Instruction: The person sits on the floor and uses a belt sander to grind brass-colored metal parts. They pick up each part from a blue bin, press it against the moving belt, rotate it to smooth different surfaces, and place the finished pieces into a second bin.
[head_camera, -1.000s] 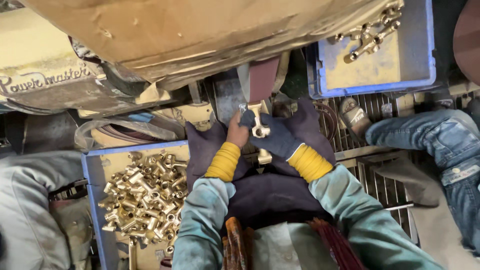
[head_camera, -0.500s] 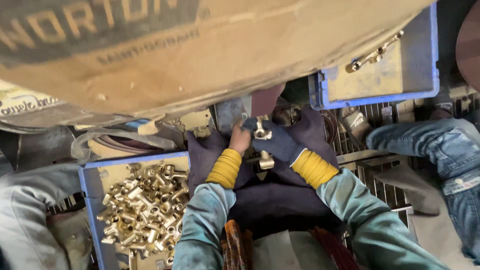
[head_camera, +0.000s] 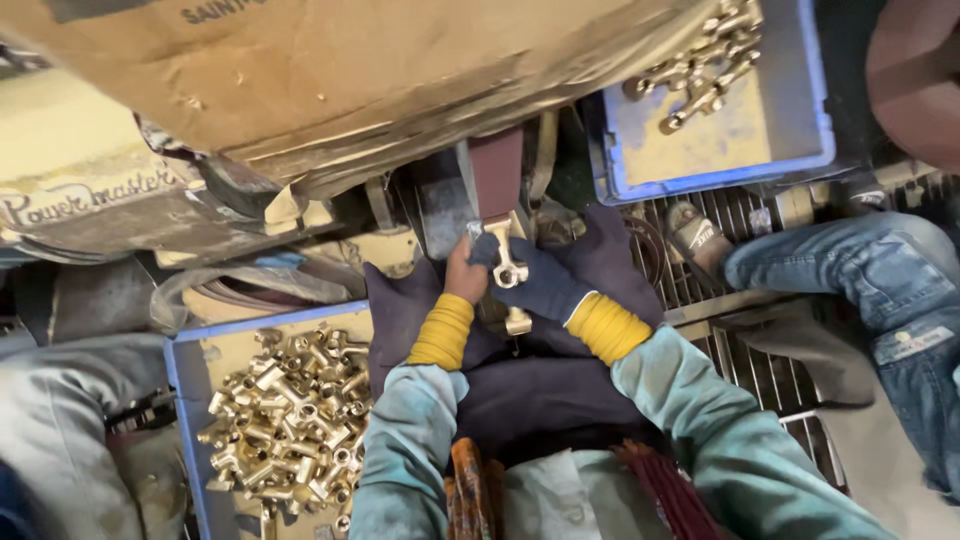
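Both hands meet at the centre of the view, closed around a brass fitting (head_camera: 510, 272) that is held upright against the lower end of a reddish belt (head_camera: 497, 178). The left hand (head_camera: 465, 275), bare at the fingers, grips the fitting from the left; the right hand (head_camera: 540, 285), in a dark blue glove, wraps it from the right, with the fitting's lower end showing just below between the two yellow cuffs. The belt runs far from the hands and goes under a dusty cardboard cover (head_camera: 380, 80) that fills the far part of the scene. A dark cloth (head_camera: 530, 390) lies across the lap beneath the hands. On the near left, a blue tray (head_camera: 180, 380) is heaped with brass fittings. On the far right, a second blue tray (head_camera: 720, 150) holds a few more fittings in its far corner. Metal grating (head_camera: 750, 330) lies to the right of the hands, and another person's jeans-clad leg (head_camera: 860, 290) and shoe (head_camera: 700, 235) rest on it.
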